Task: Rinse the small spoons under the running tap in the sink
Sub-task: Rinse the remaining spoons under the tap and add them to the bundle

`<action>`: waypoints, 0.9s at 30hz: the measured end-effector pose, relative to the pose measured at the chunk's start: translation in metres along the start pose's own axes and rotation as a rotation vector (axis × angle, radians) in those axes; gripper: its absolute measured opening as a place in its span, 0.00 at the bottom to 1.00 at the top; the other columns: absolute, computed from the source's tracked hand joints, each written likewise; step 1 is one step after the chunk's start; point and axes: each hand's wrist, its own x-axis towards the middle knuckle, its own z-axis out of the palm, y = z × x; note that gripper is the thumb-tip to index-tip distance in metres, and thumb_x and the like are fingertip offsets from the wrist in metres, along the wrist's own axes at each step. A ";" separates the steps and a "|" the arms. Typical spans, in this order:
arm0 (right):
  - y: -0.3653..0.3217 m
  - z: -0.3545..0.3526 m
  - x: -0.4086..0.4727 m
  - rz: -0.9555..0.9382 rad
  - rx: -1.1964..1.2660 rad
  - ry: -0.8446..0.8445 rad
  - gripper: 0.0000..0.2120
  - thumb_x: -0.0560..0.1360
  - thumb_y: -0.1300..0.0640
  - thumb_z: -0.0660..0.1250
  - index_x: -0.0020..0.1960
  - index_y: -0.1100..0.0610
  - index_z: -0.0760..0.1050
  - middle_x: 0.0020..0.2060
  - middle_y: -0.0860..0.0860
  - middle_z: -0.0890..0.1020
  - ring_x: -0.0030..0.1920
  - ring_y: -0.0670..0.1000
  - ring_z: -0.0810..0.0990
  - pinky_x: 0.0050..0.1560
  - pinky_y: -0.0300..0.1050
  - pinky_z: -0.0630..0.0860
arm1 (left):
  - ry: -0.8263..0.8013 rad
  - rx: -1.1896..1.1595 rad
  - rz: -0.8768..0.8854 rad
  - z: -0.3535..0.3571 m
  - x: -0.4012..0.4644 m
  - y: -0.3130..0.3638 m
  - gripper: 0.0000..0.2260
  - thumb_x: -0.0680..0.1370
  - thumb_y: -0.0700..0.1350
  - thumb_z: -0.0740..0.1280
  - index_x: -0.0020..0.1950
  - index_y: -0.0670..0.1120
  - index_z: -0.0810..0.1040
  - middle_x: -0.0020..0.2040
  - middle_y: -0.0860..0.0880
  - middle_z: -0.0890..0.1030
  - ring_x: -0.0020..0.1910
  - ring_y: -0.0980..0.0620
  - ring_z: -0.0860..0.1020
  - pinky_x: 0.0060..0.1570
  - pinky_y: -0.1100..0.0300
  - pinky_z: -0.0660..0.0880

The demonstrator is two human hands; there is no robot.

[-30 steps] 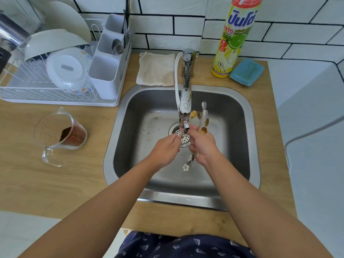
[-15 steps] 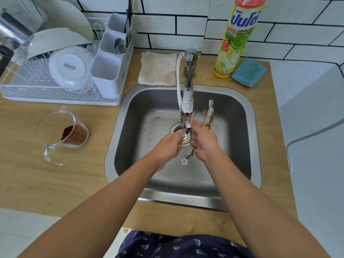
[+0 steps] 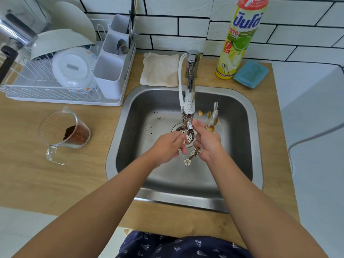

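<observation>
Dark-blue patterned fabric at the bottom edge, then two bare forearms reaching out over the wooden tabletop and into the stainless steel sink. The right hand has its fingers curled tight round a bunch of small spoons; roughly five bowls fan up beyond the knuckles, some gold, some silver, and flower-shaped handle ends poke out below, one white daisy lowest. The left hand sits just beside, fingers curled in toward those handles; whether they actually pinch anything can't be made out. Both hands hover over the drain strainer, right under the tap spout. On the left of the tabletop, one clear measuring cup with brown powder inside. Behind it, one white dish rack carrying bowls, a plate and a cutlery caddy. Behind the sink: one beige cloth, one yellow dish-soap bottle, one blue sponge, all against white tile.
</observation>
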 end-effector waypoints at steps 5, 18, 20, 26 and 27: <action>0.021 -0.004 -0.010 0.063 -0.241 -0.151 0.05 0.73 0.58 0.79 0.44 0.52 0.83 0.24 0.43 0.69 0.22 0.43 0.60 0.21 0.37 0.58 | 0.018 -0.108 -0.074 -0.004 -0.002 -0.011 0.12 0.82 0.48 0.57 0.43 0.48 0.76 0.32 0.53 0.81 0.25 0.57 0.70 0.28 0.66 0.68; 0.019 -0.003 -0.002 0.044 -0.228 -0.145 0.12 0.73 0.58 0.79 0.53 0.63 0.84 0.33 0.52 0.71 0.24 0.44 0.57 0.22 0.38 0.56 | 0.073 -0.254 -0.222 -0.003 -0.011 -0.017 0.15 0.79 0.55 0.58 0.36 0.48 0.68 0.25 0.56 0.67 0.30 0.53 0.63 0.33 0.57 0.63; 0.011 -0.002 0.003 0.028 -0.138 -0.097 0.06 0.77 0.61 0.74 0.53 0.61 0.83 0.36 0.56 0.71 0.23 0.43 0.57 0.21 0.37 0.56 | 0.025 -0.246 -0.259 -0.004 -0.013 -0.019 0.21 0.82 0.61 0.57 0.35 0.49 0.66 0.26 0.55 0.64 0.26 0.54 0.62 0.28 0.62 0.63; 0.019 0.004 0.001 0.033 -0.190 -0.130 0.09 0.75 0.61 0.76 0.55 0.58 0.84 0.33 0.53 0.77 0.22 0.42 0.59 0.22 0.37 0.57 | -0.060 -0.157 -0.210 -0.003 -0.018 -0.017 0.22 0.84 0.60 0.53 0.36 0.48 0.67 0.27 0.52 0.73 0.25 0.57 0.67 0.36 0.58 0.67; 0.023 0.003 -0.001 0.042 -0.212 -0.154 0.11 0.73 0.60 0.78 0.55 0.58 0.84 0.30 0.49 0.76 0.22 0.42 0.60 0.22 0.37 0.57 | -0.032 -0.151 -0.191 -0.002 -0.017 -0.016 0.22 0.84 0.59 0.53 0.36 0.48 0.68 0.26 0.54 0.72 0.25 0.57 0.66 0.35 0.57 0.66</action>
